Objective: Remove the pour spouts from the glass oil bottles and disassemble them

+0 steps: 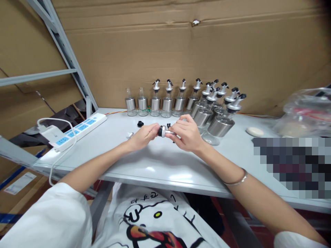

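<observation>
Head view: you are holding one spout [163, 131] between your two hands, in front of you and near the middle of the table [155, 162]. Its long axis is running side to side, roughly level, with the dark, thick end pointing to your left and the slim tube to your right. Your left hand [142, 137] is closing its fingertips on the thick end; your right hand [188, 133] is pinching the tube. Both are touching it, so neither is nearer.

Beyond your hands, two open bottles [130, 104] are standing upright at the left end of the back row, and your left hand is lying nearer to them. Four topped bottles [155, 104] are continuing that row to the right, and what looks like six more are crowding in a cluster [221, 125] beyond your right hand; they are overlapping, so that count is less sure. That is making about twelve in all.

One black cap [140, 124] is lying just beyond your left hand, and one shiny piece [130, 135] is showing partly behind that hand. Small black bits [168, 125] are sitting beyond the spout, too small to count. One power strip [80, 132] is resting at the left, one white disc [254, 131] at the right.
</observation>
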Action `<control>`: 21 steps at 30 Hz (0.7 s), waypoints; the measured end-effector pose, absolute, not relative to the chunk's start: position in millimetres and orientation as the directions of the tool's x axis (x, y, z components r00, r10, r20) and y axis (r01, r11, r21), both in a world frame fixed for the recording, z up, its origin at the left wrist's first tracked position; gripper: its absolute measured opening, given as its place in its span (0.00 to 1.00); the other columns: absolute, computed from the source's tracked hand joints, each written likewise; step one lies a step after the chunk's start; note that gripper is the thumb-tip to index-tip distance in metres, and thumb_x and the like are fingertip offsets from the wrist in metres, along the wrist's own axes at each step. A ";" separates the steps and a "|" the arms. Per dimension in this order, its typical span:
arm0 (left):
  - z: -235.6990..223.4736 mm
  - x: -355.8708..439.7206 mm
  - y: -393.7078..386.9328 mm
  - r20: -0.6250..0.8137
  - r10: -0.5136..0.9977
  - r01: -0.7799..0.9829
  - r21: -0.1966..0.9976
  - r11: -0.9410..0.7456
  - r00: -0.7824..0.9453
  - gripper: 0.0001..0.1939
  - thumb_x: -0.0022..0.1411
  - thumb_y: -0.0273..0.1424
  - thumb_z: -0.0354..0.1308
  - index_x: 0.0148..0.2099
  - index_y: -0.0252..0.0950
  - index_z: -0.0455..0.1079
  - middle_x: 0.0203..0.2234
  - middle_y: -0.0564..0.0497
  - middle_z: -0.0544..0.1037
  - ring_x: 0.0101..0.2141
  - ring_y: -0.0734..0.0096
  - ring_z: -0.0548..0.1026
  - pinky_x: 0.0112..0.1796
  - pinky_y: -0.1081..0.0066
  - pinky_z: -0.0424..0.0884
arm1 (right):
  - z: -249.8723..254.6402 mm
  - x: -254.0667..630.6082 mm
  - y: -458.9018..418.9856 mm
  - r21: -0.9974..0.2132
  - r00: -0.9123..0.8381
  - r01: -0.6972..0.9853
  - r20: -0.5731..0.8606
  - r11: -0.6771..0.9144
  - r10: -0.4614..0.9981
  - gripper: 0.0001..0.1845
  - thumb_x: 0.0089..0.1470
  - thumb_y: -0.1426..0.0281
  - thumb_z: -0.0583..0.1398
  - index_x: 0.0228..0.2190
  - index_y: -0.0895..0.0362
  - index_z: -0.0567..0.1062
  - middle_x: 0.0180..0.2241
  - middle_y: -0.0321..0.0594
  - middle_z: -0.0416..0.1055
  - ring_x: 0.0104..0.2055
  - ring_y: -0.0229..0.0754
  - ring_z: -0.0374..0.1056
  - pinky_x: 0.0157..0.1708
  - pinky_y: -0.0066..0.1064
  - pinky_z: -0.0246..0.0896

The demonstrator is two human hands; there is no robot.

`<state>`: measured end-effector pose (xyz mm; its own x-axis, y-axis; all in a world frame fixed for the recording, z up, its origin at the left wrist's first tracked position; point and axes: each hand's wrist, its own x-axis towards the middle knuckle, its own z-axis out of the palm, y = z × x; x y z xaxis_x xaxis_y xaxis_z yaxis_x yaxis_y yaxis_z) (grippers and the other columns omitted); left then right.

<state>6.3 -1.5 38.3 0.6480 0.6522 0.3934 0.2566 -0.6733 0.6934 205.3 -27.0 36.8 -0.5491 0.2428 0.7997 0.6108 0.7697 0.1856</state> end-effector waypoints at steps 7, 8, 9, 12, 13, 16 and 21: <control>40.2 -11.5 12.0 0.655 0.301 0.356 0.053 -0.933 0.693 0.22 0.70 0.44 0.36 0.45 0.33 0.65 0.33 0.45 0.74 0.32 0.69 0.71 0.36 0.69 0.68 | 34.7 198.7 -34.3 -0.775 -0.320 0.351 0.428 0.525 0.845 0.33 0.59 0.44 0.45 0.14 0.55 0.54 0.13 0.31 0.49 0.17 0.33 0.46 0.21 0.30 0.44; 41.9 -15.4 15.7 0.672 0.302 0.369 0.046 -0.928 0.676 0.20 0.71 0.41 0.38 0.47 0.33 0.65 0.34 0.45 0.75 0.32 0.70 0.72 0.37 0.70 0.68 | 34.8 199.0 -33.8 -0.819 -0.307 0.312 0.392 0.481 0.867 0.33 0.59 0.44 0.46 0.14 0.55 0.54 0.13 0.31 0.50 0.18 0.33 0.47 0.21 0.29 0.45; 44.0 -19.9 20.1 0.692 0.320 0.395 0.054 -0.917 0.647 0.18 0.71 0.38 0.40 0.49 0.33 0.65 0.35 0.45 0.75 0.32 0.71 0.72 0.38 0.70 0.68 | 34.8 199.5 -32.7 -0.834 -0.297 0.290 0.387 0.469 0.873 0.32 0.59 0.45 0.47 0.15 0.55 0.55 0.14 0.31 0.52 0.19 0.33 0.49 0.22 0.29 0.47; 50.7 -36.4 38.9 0.716 0.444 0.545 0.106 -0.832 0.539 0.15 0.69 0.33 0.45 0.52 0.35 0.65 0.38 0.46 0.75 0.33 0.71 0.73 0.41 0.70 0.68 | 33.1 201.4 -27.3 -0.802 -0.264 0.307 0.446 0.513 0.855 0.28 0.59 0.47 0.49 0.21 0.56 0.63 0.20 0.34 0.58 0.25 0.36 0.55 0.28 0.29 0.52; 51.7 -42.8 46.8 0.694 0.493 0.598 0.111 -0.794 0.526 0.15 0.68 0.32 0.47 0.52 0.35 0.66 0.39 0.45 0.74 0.35 0.69 0.73 0.42 0.69 0.68 | 31.9 201.9 -25.5 -0.785 -0.262 0.329 0.459 0.525 0.849 0.25 0.59 0.49 0.49 0.24 0.56 0.65 0.22 0.34 0.60 0.27 0.36 0.57 0.29 0.29 0.54; 46.8 -61.7 72.0 0.495 0.669 0.738 0.080 -0.670 0.554 0.16 0.65 0.29 0.47 0.51 0.33 0.69 0.39 0.43 0.74 0.39 0.64 0.73 0.43 0.67 0.68 | 27.6 202.6 -22.1 -0.699 -0.288 0.426 0.497 0.574 0.819 0.17 0.61 0.57 0.51 0.34 0.57 0.69 0.28 0.36 0.63 0.30 0.38 0.59 0.32 0.30 0.56; 21.9 -78.2 99.3 0.155 0.832 0.843 -0.013 -0.537 0.533 0.16 0.59 0.25 0.48 0.46 0.34 0.73 0.36 0.44 0.76 0.40 0.62 0.73 0.44 0.69 0.67 | 23.8 201.5 -22.7 -0.552 -0.357 0.522 0.551 0.651 0.754 0.11 0.60 0.69 0.52 0.41 0.58 0.72 0.32 0.39 0.65 0.32 0.38 0.61 0.33 0.30 0.57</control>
<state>-78.2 99.3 21.9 0.5326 0.8321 0.1547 0.8433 -0.5373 -0.0130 201.5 -22.7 23.8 -0.3571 0.7541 0.5513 0.5220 0.6505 -0.5516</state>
